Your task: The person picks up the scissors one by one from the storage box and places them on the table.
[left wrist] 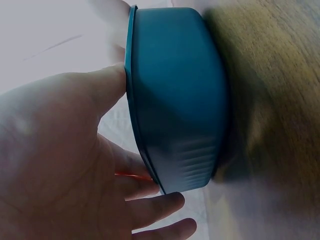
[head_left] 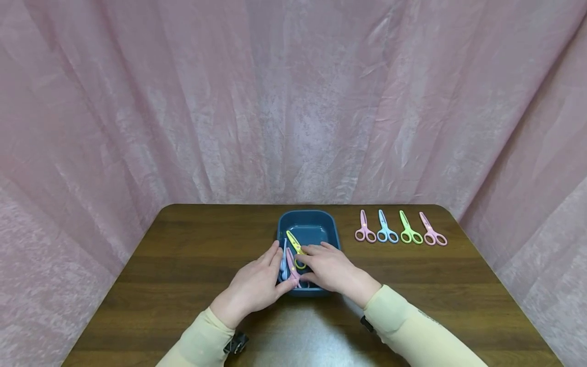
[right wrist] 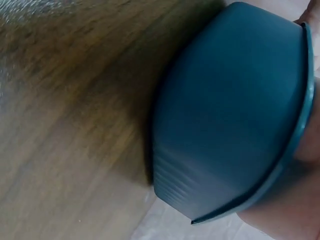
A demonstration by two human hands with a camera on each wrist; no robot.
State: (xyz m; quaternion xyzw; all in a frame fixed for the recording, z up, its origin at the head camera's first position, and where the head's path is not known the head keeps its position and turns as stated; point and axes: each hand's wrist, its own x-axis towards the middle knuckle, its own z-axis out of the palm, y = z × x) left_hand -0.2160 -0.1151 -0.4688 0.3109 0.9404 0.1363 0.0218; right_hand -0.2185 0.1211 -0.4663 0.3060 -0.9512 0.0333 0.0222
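A dark teal plastic bin (head_left: pixel 312 216) stands on the table, holding yellow scissors (head_left: pixel 294 241), pink scissors (head_left: pixel 291 259) and blue scissors (head_left: pixel 284 266) at its left side. My left hand (head_left: pixel 255 283) rests at the bin's left rim, its thumb reaching over the near end by the pink scissors' handle. In the left wrist view some of its fingers extend past the rim of the bin (left wrist: pixel 175 85). My right hand (head_left: pixel 334 268) reaches in over the right rim. Its fingers spread over the yellow scissors' handle, partly hiding it, with the thumb close to the pink handle.
Right of the bin, a row of scissors lies on the brown wooden table (head_left: pixel 206 244): pink (head_left: pixel 364 227), blue (head_left: pixel 383 227), green (head_left: pixel 407 228) and another pink pair (head_left: pixel 428 228). Pink curtains (head_left: pixel 284 102) hang behind the table and along its sides.
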